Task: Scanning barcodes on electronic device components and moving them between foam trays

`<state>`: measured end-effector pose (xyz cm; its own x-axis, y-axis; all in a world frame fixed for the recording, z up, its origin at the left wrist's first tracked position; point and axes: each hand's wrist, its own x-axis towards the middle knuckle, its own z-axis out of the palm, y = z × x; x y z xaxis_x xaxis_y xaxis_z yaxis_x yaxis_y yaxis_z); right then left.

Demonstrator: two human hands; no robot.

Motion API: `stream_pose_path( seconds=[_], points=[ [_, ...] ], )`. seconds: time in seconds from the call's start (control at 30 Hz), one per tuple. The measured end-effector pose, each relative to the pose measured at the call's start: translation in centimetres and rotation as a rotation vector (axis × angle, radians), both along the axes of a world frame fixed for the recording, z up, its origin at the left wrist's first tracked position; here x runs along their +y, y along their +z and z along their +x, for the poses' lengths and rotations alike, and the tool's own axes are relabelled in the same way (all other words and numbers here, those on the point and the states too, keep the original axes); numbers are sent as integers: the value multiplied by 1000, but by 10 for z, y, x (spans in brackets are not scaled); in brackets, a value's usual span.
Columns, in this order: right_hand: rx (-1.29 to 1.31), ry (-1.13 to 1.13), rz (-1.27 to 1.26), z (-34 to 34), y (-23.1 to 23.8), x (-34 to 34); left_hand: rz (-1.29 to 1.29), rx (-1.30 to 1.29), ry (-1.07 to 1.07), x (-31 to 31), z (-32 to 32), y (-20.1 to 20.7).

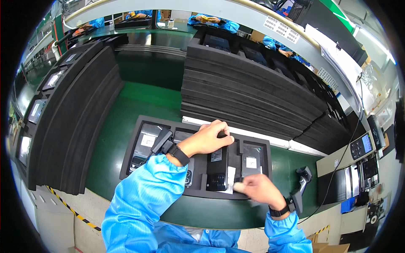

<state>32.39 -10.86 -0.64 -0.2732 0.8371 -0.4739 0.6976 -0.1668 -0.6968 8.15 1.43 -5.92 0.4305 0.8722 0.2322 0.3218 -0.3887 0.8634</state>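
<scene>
A black foam tray [268, 147] lies on the green bench in front of me, with phones in its slots. My left hand [213, 137] grips the top end of a dark phone [217, 175], which stands out over a middle slot. Beside that phone's right edge is a white paper strip [230, 179]. My right hand [261, 189], fingers curled together and slightly blurred, is at the strip's lower end; what it pinches is hidden. Other bagged phones with white labels sit in the left slot [145, 143] and right slot [252, 158]. My left forearm covers part of another phone [188, 175].
Tall stacks of black foam trays stand at left [76, 114] and behind [244, 92]. To the right are a handheld scanner [301, 181] and a label printer [348, 168] with a trailing cable. Co-workers' hands [206, 19] show beyond the shelf rail.
</scene>
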Motion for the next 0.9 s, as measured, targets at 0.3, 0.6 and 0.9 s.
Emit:
stream_pose_path(
  seconds=[0.3, 0.6, 0.9],
  points=[
    [-432, -909, 977, 141, -52, -48, 303, 349, -17, -15, 6, -9],
    [-427, -996, 715, 212, -70, -32, 277, 253, 105, -18, -32, 22],
    [590, -736, 288, 78, 7, -11, 201, 308, 290, -36, -102, 8]
  ],
)
